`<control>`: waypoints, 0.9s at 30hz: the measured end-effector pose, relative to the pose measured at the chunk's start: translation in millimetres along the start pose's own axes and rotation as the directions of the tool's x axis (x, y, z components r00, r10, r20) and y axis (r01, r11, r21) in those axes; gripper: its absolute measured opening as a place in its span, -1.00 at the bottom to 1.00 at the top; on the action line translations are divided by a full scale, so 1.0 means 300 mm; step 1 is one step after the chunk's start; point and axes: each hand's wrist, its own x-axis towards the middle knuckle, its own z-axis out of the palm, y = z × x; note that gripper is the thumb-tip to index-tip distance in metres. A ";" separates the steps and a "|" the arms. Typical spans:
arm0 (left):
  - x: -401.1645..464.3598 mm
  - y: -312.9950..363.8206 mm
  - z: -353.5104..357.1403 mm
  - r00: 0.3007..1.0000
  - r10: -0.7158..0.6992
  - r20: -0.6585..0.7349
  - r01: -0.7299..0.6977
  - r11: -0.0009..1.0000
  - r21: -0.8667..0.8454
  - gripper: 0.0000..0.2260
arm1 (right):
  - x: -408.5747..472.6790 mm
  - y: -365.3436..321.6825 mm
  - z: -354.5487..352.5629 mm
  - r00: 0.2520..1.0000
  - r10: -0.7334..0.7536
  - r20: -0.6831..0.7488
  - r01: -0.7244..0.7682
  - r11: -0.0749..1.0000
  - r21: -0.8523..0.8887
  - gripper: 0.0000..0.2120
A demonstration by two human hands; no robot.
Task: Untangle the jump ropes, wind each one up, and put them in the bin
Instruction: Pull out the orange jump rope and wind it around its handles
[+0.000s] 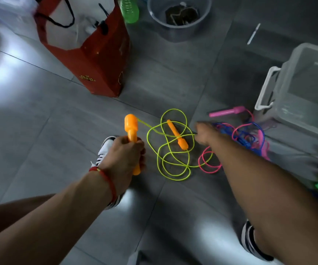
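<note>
I can read no words, numbers or brand names here. The red bag (89, 54) in front of me carries small gold marks, too blurred to read.

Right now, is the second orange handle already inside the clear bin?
No, the second orange handle lies on the floor among yellow-green rope loops, left of the clear bin.

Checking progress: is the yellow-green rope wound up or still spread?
Spread: the yellow-green rope lies in loose loops on the floor.
</note>
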 end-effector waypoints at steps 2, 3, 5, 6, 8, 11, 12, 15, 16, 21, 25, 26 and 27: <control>-0.005 0.040 0.008 0.995 0.058 -0.080 -0.065 0.995 -0.079 -0.97 | 0.031 -0.042 0.092 0.999 -0.047 -0.007 0.047 0.988 0.145 -0.26; -0.014 0.058 0.013 0.993 0.077 -0.095 -0.086 0.992 -0.095 -0.94 | 0.036 -0.059 0.128 0.999 -0.049 -0.015 0.051 0.981 0.189 -0.06; -0.028 0.084 0.029 0.992 0.088 -0.092 -0.096 0.992 -0.087 -0.85 | 0.040 -0.076 0.199 0.997 -0.012 -0.076 0.028 0.976 0.215 0.14; -0.036 0.088 0.039 0.992 0.087 -0.088 -0.094 0.992 -0.081 -0.82 | 0.031 -0.085 0.219 0.992 0.017 -0.123 0.008 0.980 0.197 0.14; -0.047 0.088 0.062 0.993 0.083 -0.083 -0.090 0.993 -0.081 -0.78 | 0.016 -0.093 0.252 0.977 0.100 -0.187 -0.064 0.980 0.189 0.08; -0.047 0.094 0.086 0.992 0.092 -0.082 -0.097 0.993 -0.065 -0.78 | 0.005 -0.081 0.301 0.981 0.157 -0.112 -0.128 0.965 0.228 -0.15; -0.046 0.098 0.087 0.992 0.099 -0.082 -0.104 0.993 -0.059 -0.78 | -0.007 -0.076 0.318 0.983 0.150 -0.105 -0.127 0.972 0.197 -0.26; -0.049 0.112 0.085 0.990 0.116 -0.081 -0.118 0.993 -0.028 -0.78 | -0.060 -0.078 0.366 0.976 0.094 -0.196 -0.080 0.994 0.078 -0.51; -0.052 0.113 0.082 0.990 0.117 -0.078 -0.119 0.993 -0.020 -0.78 | -0.081 -0.086 0.370 0.969 0.084 -0.234 -0.073 0.996 0.055 -0.56; -0.072 0.111 0.083 0.988 0.149 -0.038 -0.148 0.989 0.014 -0.80 | -0.185 -0.091 0.340 0.936 0.096 -0.338 -0.093 0.995 0.026 -0.68; -0.090 0.126 0.075 0.974 0.225 0.009 -0.225 0.969 0.098 -0.88 | -0.290 -0.040 0.254 0.922 0.011 -0.386 -0.049 0.995 -0.090 -0.63; -0.100 0.139 0.071 0.966 0.258 0.018 -0.259 0.958 0.123 -0.91 | -0.320 -0.025 0.227 0.924 0.001 -0.382 -0.031 0.997 -0.073 -0.65; -0.113 0.155 0.068 0.956 0.291 0.026 -0.292 0.948 0.126 -0.93 | -0.351 -0.007 0.206 0.926 -0.013 -0.377 -0.009 0.998 -0.058 -0.66</control>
